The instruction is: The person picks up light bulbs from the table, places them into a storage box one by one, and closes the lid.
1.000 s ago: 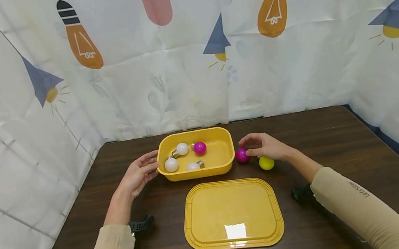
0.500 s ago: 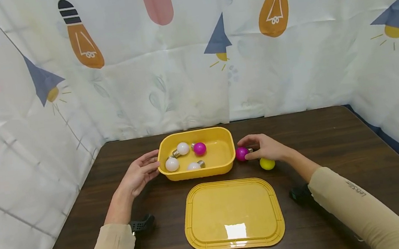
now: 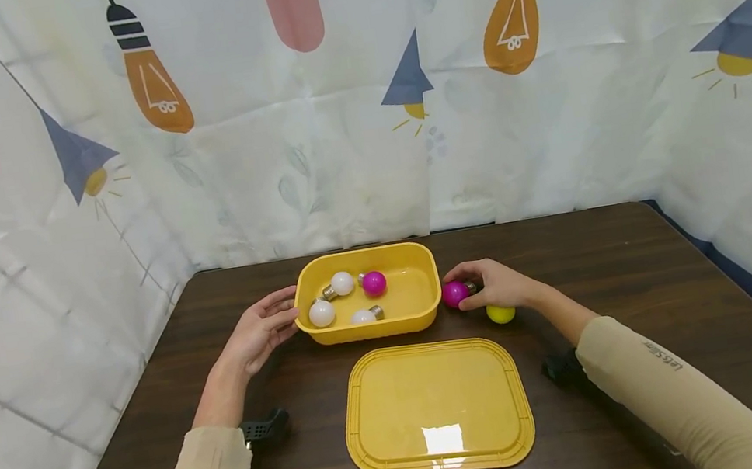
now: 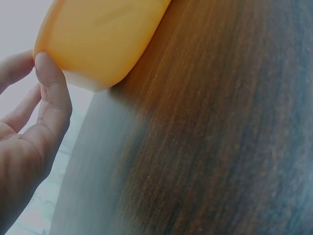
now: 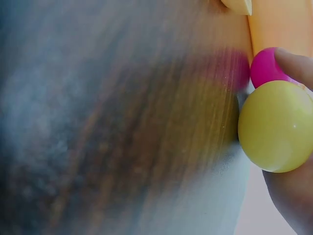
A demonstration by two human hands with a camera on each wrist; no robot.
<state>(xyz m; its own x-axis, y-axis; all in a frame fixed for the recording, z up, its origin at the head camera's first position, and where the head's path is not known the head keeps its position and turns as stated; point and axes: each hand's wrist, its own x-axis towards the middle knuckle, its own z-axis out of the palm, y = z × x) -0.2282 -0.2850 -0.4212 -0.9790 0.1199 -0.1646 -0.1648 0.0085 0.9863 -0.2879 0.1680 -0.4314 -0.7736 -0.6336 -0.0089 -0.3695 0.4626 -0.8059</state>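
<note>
My right hand (image 3: 498,284) grips a magenta light bulb (image 3: 454,294) beside the right end of a yellow bin (image 3: 422,323). The bulb's metal base points toward the palm. Under that hand lies a yellow bulb (image 3: 501,314), partly hidden; in the right wrist view the yellow bulb (image 5: 275,127) covers much of the magenta bulb (image 5: 266,68). My left hand (image 3: 260,335) rests with fairly straight, spread fingers against the bin's left end; in the left wrist view its fingertips (image 4: 46,66) touch near the rim. Inside the bin are several white bulbs (image 3: 321,313) and another magenta bulb (image 3: 374,284).
A flat yellow tray (image 3: 437,407) lies on the dark wooden table (image 3: 583,256) in front of the bin. A printed curtain (image 3: 354,167) stands behind the table and at its sides.
My right hand has closed round the magenta bulb and turned it slightly beside the bin, covering more of the yellow bulb. The left hand stays at the bin's end.
</note>
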